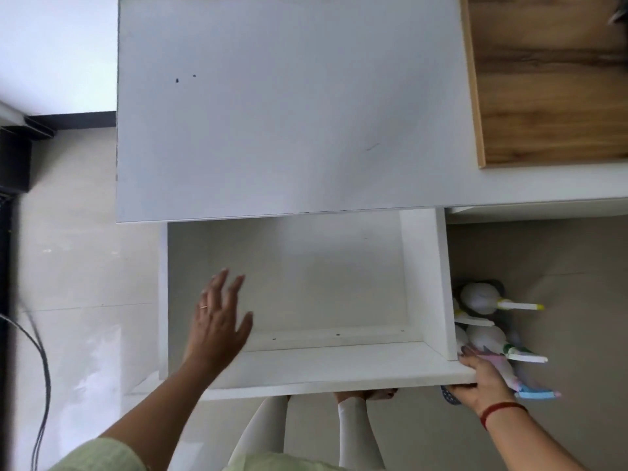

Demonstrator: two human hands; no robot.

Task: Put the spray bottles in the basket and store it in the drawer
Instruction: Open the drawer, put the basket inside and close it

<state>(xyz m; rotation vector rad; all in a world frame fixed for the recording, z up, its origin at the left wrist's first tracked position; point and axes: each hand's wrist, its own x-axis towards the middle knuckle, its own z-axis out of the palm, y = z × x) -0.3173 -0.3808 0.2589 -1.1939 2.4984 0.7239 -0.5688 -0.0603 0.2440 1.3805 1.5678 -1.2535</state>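
Observation:
The white drawer [339, 367] stands pulled out below the cabinet top, with nothing inside. My left hand [221, 321] hovers over its left part, fingers spread, holding nothing. On the floor to the right of the drawer sits a dark basket [494, 284], mostly hidden by the drawer's side. It holds white spray bottles: one with a yellow nozzle [479, 297], one with a green nozzle [486, 338] and one with a pink and blue trigger [530, 392]. My right hand [482, 382] grips the basket's near rim by the drawer's front right corner.
The white cabinet top [289, 113] fills the upper middle, with a wooden board [550, 79] to its right. Cables [39, 355] and a black box [13, 158] lie at the left on the tiled floor. My legs [353, 430] are under the drawer front.

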